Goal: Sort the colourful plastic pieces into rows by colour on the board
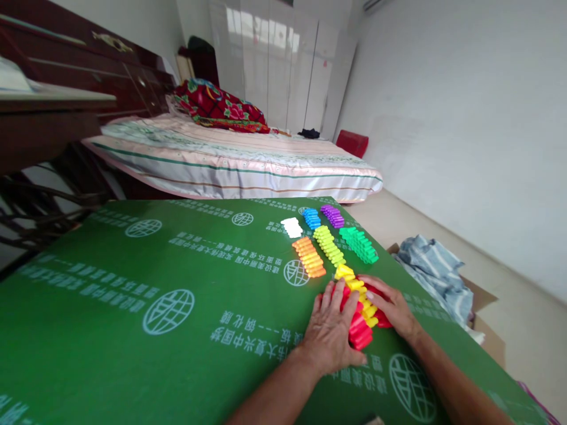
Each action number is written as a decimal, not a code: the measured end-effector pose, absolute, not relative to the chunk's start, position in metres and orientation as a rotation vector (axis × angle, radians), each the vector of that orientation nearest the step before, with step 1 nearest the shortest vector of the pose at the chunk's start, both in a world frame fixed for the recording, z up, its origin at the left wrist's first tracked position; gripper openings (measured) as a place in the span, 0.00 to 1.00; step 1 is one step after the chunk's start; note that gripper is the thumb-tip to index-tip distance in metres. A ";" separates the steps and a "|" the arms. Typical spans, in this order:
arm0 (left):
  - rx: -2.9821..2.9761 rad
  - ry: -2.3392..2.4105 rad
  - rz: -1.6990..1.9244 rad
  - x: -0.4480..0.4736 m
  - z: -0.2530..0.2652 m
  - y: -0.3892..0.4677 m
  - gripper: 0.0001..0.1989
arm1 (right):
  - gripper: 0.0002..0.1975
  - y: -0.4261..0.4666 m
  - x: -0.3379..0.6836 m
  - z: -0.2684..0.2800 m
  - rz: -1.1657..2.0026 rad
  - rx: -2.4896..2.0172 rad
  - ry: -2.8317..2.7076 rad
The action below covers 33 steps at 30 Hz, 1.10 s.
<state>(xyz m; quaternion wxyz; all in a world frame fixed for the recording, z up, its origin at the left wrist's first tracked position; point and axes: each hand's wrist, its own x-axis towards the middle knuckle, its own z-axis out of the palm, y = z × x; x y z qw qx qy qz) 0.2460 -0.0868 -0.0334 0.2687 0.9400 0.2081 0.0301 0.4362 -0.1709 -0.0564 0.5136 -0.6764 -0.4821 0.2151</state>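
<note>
My left hand (332,324) lies over a row of red plastic pieces (360,332), fingers stretched out along its left side. My right hand (393,306) rests on the other side, fingers extended over more red pieces (383,319), with the thumb at the yellow pieces (367,307). The yellow row runs between both hands, and parts of the red groups are hidden under them. Farther up lie rows of small rod-like pieces: orange (309,257), lime (328,245), green (358,244), white (292,228), blue (312,218) and purple (332,216).
The pieces lie on a green board (110,354) with white printing. Beyond it stands a bed (230,159) with a red floral blanket (225,109). A grey-blue cloth (434,271) lies on cardboard at the right. A desk (57,97) edge juts in from the left.
</note>
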 end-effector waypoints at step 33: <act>2.132 1.376 0.747 0.041 -0.035 0.012 0.32 | 0.12 -0.047 0.218 -0.048 0.733 -1.148 -1.198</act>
